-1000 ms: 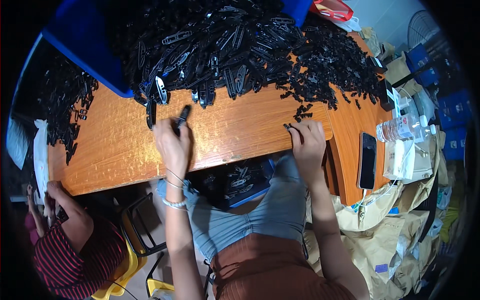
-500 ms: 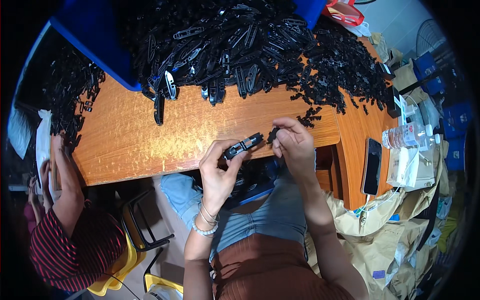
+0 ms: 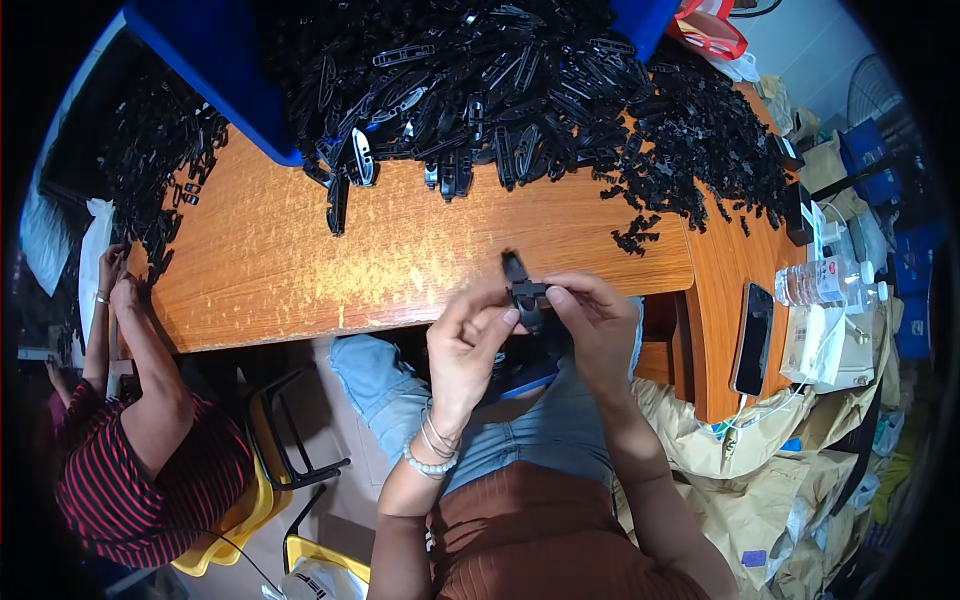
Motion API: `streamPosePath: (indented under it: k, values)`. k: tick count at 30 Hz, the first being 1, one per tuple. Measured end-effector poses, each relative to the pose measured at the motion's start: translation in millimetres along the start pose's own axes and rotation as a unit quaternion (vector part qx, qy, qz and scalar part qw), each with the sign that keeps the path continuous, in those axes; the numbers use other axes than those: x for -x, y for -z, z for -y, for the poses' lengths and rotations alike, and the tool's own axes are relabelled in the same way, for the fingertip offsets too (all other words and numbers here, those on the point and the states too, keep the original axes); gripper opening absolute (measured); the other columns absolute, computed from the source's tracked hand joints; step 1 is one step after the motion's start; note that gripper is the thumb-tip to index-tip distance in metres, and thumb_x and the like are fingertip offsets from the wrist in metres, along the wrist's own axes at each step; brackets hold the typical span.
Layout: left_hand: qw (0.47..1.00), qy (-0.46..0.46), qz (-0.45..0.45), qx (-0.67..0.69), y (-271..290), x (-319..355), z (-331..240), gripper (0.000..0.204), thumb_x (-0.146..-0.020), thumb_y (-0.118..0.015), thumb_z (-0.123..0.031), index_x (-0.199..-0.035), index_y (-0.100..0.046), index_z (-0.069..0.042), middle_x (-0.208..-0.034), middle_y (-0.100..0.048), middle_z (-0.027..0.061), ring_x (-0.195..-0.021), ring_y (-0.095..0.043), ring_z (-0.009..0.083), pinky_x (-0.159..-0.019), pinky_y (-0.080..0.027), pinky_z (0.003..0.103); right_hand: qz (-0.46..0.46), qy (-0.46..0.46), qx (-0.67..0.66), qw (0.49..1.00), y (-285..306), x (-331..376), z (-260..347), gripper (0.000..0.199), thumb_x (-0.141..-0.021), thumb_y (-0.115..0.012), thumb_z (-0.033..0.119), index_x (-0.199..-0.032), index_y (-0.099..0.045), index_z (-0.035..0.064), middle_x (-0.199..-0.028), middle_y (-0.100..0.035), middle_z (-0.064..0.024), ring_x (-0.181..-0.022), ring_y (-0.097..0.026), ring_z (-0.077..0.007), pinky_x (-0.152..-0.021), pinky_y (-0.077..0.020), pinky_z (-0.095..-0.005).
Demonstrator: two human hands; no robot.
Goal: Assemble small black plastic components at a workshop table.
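My left hand [image 3: 462, 345] is closed on an elongated black plastic part [image 3: 514, 268], which stands roughly upright just past the table's front edge. Its upper end is smeared by motion. Thumb and fingers of my right hand [image 3: 597, 325] pinch a small black plastic piece [image 3: 530, 289], which meets the side of the long part; whether the two are joined I cannot tell. A heap of similar long black parts [image 3: 450, 110] covers the far side of the table. To its right spreads a heap of small black pieces [image 3: 690, 150].
The wooden table [image 3: 400, 260] spans the front. On the right lie a phone [image 3: 752, 340] on a cable and clear bottles [image 3: 825, 282]. A blue bin [image 3: 215, 70] leans at the far left. A co-worker in a striped shirt [image 3: 150, 480] sits left, beside a yellow chair [image 3: 235, 525].
My right hand has brought the small piece from apart to against the long part. The long part has turned from slanting to nearly upright. The co-worker's hands have shifted.
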State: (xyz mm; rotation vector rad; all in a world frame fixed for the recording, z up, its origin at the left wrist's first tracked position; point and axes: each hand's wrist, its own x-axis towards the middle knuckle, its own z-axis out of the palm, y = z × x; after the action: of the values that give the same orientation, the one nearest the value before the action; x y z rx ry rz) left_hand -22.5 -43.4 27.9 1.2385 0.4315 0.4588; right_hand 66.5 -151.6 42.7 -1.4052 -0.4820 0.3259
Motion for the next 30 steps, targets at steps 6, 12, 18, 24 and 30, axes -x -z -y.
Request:
streamPosePath:
  k: [6,12,18,24,30]
  values:
    - [0.995,0.000,0.059,0.078,6,-8,3,0.055,-0.077,-0.060,0.016,-0.125,-0.038,0.002,-0.100,-0.062,0.0171,-0.082,-0.066,0.0182,-0.074,-0.054,0.026,0.047,-0.001,-0.003,0.999,6,1,-7,0.012,-0.086,-0.055,-0.004,-0.096,-0.062,-0.0054,-0.094,-0.064,-0.0113,-0.087,-0.061,-0.0138,-0.080,-0.0473,-0.0238]
    - [0.997,0.010,0.030,0.064,6,-4,-3,0.041,-0.077,-0.061,0.015,-0.112,-0.043,0.002,-0.086,-0.065,0.0147,-0.071,-0.067,0.0179,-0.066,-0.055,0.024,0.040,0.023,0.039,0.998,7,5,-17,0.009,-0.086,-0.055,-0.003,-0.093,-0.060,-0.0049,-0.092,-0.061,-0.0093,-0.086,-0.057,-0.0134,-0.079,-0.0444,-0.0238]
    - [0.994,0.072,0.061,0.062,9,-8,-8,0.034,-0.080,-0.062,0.010,-0.110,-0.047,0.004,-0.082,-0.066,0.0146,-0.072,-0.068,0.0187,-0.062,-0.055,0.023,-0.009,0.049,0.065,0.997,6,8,-16,0.007,-0.084,-0.059,0.003,-0.088,-0.061,-0.0033,-0.084,-0.062,-0.0090,-0.077,-0.059,-0.0144,-0.072,-0.0454,-0.0247]
    - [0.994,0.063,0.060,0.065,11,-7,-4,0.025,-0.080,-0.062,0.008,-0.102,-0.050,0.005,-0.085,-0.066,0.0137,-0.073,-0.068,0.0181,-0.062,-0.055,0.022,0.024,0.072,0.134,0.988,9,11,-12,0.006,-0.086,-0.056,-0.003,-0.091,-0.059,-0.0040,-0.092,-0.060,-0.0111,-0.086,-0.057,-0.0171,-0.079,-0.0434,-0.0254]
    - [0.996,0.025,0.023,0.077,5,-10,0,0.022,-0.080,-0.063,0.009,-0.098,-0.052,0.004,-0.085,-0.065,0.0115,-0.072,-0.067,0.0140,-0.062,-0.054,0.020,0.043,0.241,0.268,0.932,10,9,-16,0.011,-0.083,-0.058,-0.003,-0.095,-0.060,-0.0010,-0.093,-0.061,-0.0105,-0.086,-0.057,-0.0165,-0.075,-0.0450,-0.0277]
